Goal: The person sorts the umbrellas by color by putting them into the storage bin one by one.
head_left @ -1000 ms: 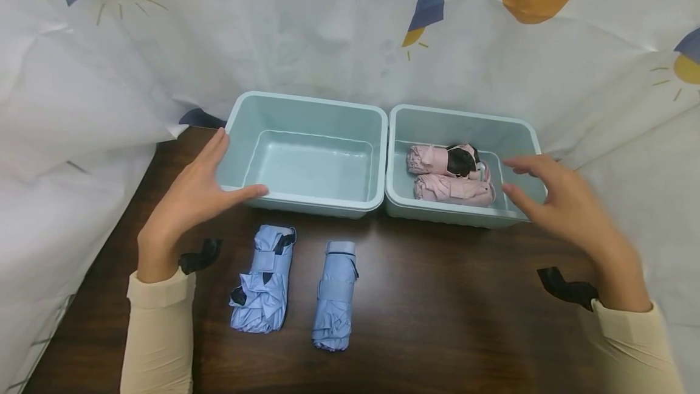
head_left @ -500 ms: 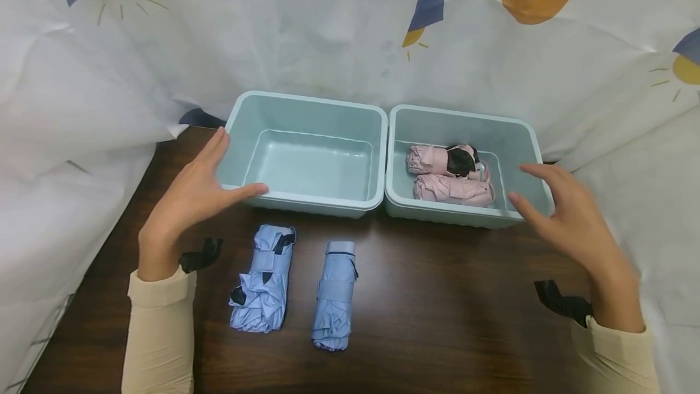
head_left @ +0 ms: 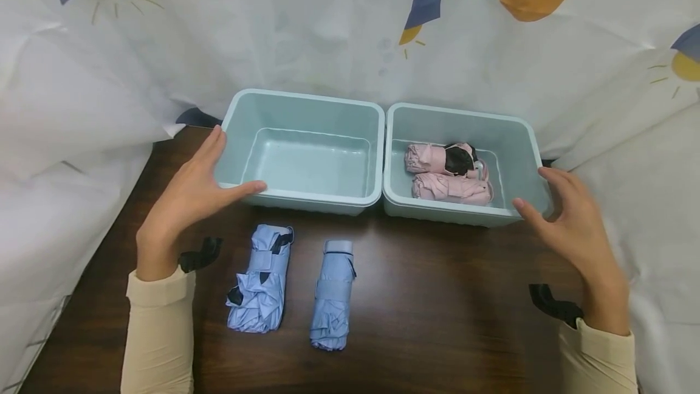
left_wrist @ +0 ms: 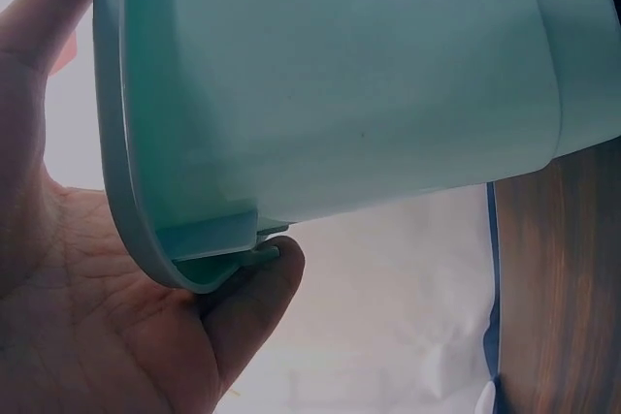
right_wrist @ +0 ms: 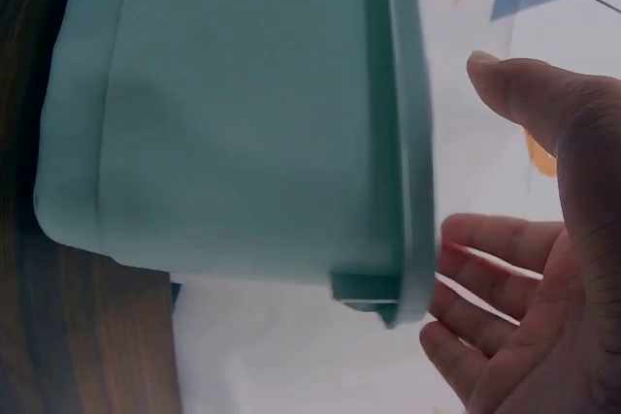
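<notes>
At the left end of the left light-blue plastic bin [head_left: 306, 197], my left hand [head_left: 188, 199] spans the corner, thumb along the front rim. The left wrist view shows a finger [left_wrist: 267, 302] hooked under the rim. My right hand [head_left: 574, 230] is beside the right end of a matching right bin [head_left: 454, 206], thumb and fingers spread around its corner. In the right wrist view, nothing is between the thumb [right_wrist: 524, 94] and fingers, and the fingertips are close to the rim. Two folded pink umbrellas [head_left: 451, 189] lie in the right bin; the left bin holds nothing.
Two folded blue umbrellas, a looser one [head_left: 262, 278] and a neater one [head_left: 332, 297], lie on the dark wooden table [head_left: 426, 309] in front of the bins. A white patterned cloth [head_left: 328, 29] hangs behind the bins and along both sides.
My right hand has drawn back rightward from over the right bin to its right end. My left hand stays at the left bin, and the umbrellas have not moved.
</notes>
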Available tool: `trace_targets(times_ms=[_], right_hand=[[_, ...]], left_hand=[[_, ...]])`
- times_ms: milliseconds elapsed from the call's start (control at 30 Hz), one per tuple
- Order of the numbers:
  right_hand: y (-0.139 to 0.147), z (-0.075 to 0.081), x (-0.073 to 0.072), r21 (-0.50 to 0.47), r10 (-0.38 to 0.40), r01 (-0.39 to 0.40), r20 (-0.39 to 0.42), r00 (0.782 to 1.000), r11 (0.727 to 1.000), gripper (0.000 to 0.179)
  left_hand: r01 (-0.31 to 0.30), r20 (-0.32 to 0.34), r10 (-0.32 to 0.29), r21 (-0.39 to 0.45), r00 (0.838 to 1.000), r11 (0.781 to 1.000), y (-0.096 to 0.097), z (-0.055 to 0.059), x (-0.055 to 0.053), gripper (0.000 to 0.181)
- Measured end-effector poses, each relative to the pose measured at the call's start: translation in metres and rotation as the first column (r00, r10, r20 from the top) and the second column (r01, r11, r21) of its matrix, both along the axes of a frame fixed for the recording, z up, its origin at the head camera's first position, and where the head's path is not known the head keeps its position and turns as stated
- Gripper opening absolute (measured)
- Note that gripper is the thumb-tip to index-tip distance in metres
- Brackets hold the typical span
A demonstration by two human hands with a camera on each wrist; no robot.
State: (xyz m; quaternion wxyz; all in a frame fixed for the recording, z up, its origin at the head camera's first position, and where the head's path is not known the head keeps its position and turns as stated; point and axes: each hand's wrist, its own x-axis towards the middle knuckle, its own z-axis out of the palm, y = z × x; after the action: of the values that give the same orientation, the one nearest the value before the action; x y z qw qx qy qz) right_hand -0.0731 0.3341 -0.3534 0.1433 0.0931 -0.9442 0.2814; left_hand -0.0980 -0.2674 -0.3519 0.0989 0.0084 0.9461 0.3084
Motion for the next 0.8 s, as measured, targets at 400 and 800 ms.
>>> trace_targets(times_ms=[400, 800], right_hand=[[0.003, -0.01, -0.004, -0.003, -0.051, 0.052, 0.182, 0.982, 0.999, 0.089], [0.005, -0.017, -0.002, -0.057, -0.056, 0.076, 0.298, 0.953, 0.995, 0.095]], left_hand=[[-0.008, -0.017, 0.008, 0.002, 1.0, 1.0, -0.003, -0.003, 0.0, 0.124], [-0.014, -0.033, 0.013, -0.006, 0.999, 1.0, -0.002, -0.003, 0.0, 0.124]])
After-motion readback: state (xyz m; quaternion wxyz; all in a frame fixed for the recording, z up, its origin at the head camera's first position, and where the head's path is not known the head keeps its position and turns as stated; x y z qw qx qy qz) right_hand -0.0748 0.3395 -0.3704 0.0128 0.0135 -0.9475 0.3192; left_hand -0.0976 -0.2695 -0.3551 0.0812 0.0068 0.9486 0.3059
